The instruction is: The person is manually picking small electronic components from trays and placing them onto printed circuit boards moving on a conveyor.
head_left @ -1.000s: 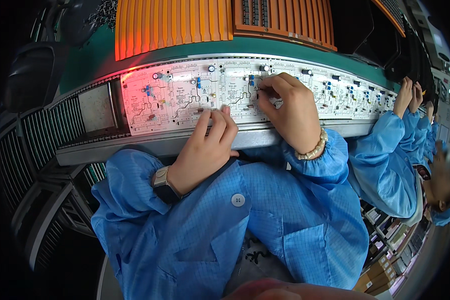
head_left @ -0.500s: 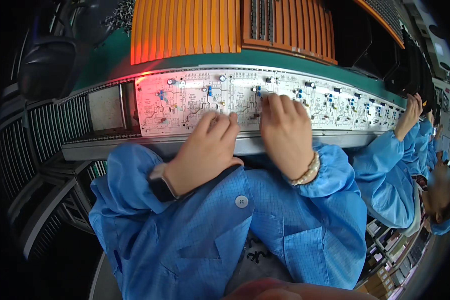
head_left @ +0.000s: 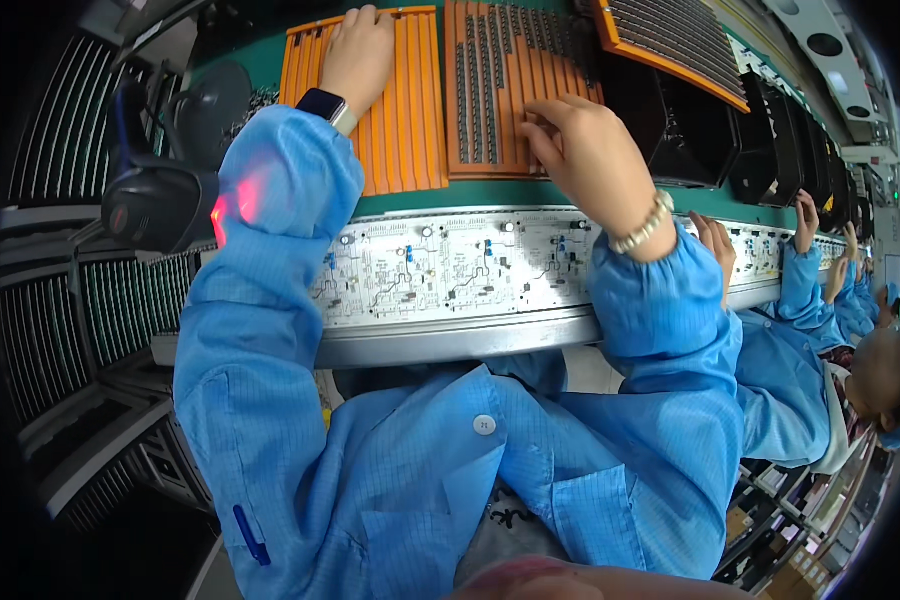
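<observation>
Beyond the white circuit board (head_left: 450,265), both hands are reaching onto the orange ridged trays (head_left: 410,110): the left hand (head_left: 358,52) is lying flat with its grip released, while the right hand (head_left: 588,150) is pinching at small dark parts (head_left: 490,80), what it grasps unclear.

We have both arms stretched forward and up, sleeved in blue to the wrists. Our left hand (head_left: 358,52) lies palm down, fingers together and pointing away, a dark watch (head_left: 322,106) on the wrist. Our right hand (head_left: 588,150) is palm down too, with fingers curled and the fingertips (head_left: 538,135) pressing down, a beaded bracelet (head_left: 642,222) at the wrist.
</observation>
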A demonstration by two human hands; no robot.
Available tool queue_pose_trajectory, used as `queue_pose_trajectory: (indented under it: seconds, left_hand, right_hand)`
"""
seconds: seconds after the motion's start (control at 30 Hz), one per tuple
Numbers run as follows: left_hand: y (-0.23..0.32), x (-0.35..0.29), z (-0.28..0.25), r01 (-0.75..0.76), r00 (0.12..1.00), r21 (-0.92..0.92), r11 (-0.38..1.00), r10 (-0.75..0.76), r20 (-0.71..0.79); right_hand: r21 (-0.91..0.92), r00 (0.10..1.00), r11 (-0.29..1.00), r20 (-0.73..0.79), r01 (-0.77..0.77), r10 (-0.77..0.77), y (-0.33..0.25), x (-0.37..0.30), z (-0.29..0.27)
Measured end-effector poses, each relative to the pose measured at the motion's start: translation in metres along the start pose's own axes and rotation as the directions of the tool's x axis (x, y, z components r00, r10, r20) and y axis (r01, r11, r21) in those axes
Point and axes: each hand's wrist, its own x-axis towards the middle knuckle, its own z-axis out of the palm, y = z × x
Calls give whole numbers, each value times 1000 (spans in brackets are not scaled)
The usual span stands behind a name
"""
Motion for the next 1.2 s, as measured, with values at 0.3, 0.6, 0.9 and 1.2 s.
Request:
queue_pose_trajectory:
  seconds: [0.3, 0.6, 0.9, 1.2]
  left_hand:
    - [-1, -1, -19, -132, 989, 64, 989, 135, -51]
    - [10, -37, -69, 48, 954, -378, 925, 69, 291]
    - [33, -95, -131, -56, 997, -489, 871, 74, 18]
    - [48, -196, -172, 96, 965, -610, 786, 76, 250]
  right_hand:
    - [-40, 990, 993, -77, 112, -115, 28, 28, 33]
    - [-141, 990, 982, -35, 128, -134, 27, 35, 26]
    - [-331, 977, 926, -44, 182, -208, 13, 24, 31]
    - [-162, 995, 982, 2, 100, -101, 7, 25, 26]
